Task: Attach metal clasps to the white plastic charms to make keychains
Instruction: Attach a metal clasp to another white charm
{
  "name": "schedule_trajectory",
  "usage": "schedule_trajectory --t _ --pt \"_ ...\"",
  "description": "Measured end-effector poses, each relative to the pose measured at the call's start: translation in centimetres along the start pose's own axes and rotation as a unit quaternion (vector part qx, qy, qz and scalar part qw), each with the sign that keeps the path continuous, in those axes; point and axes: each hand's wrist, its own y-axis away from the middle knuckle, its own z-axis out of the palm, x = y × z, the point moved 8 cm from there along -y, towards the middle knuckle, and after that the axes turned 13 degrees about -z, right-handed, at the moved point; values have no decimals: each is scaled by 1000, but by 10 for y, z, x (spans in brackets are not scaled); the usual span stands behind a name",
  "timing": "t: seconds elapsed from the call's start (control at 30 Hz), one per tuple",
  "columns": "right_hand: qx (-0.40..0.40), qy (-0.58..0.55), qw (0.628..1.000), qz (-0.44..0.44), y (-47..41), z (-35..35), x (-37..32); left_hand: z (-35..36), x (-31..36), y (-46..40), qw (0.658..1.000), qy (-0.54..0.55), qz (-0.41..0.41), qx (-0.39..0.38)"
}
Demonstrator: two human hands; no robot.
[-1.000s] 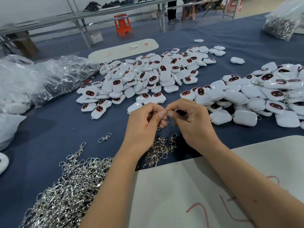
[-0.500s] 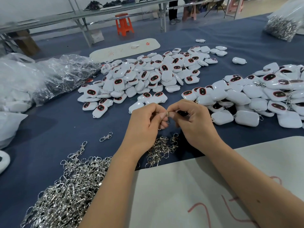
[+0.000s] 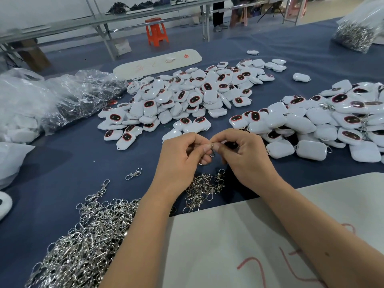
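Just above the small heap of clasps (image 3: pixel 204 189), my left hand (image 3: pixel 182 161) and right hand (image 3: pixel 247 157) both pinch one metal clasp (image 3: pixel 212 149) between curled fingertips.

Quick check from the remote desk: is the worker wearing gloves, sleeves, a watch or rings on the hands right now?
No. Both the left hand and right hand are bare, with no gloves, rings or watch visible. Both forearms are uncovered to the frame's edge, so no sleeves show.

Stool (image 3: pixel 156 31): orange, far on the floor.
Board (image 3: pixel 239 246): white with red marks, near right.
Plastic bags (image 3: pixel 62 96): crumpled, far left.
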Motion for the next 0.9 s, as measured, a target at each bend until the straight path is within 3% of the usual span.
schedule_trajectory --t 0.3,0.67,0.9 --pt "6 -3 1000 11 0 -1 -1 2 1 1 1000 -13 7 6" --pt "64 24 997 -33 2 -9 -14 2 13 3 989 -66 61 121" --pt "103 -48 994 6 4 -10 -7 9 17 5 987 -52 67 138"
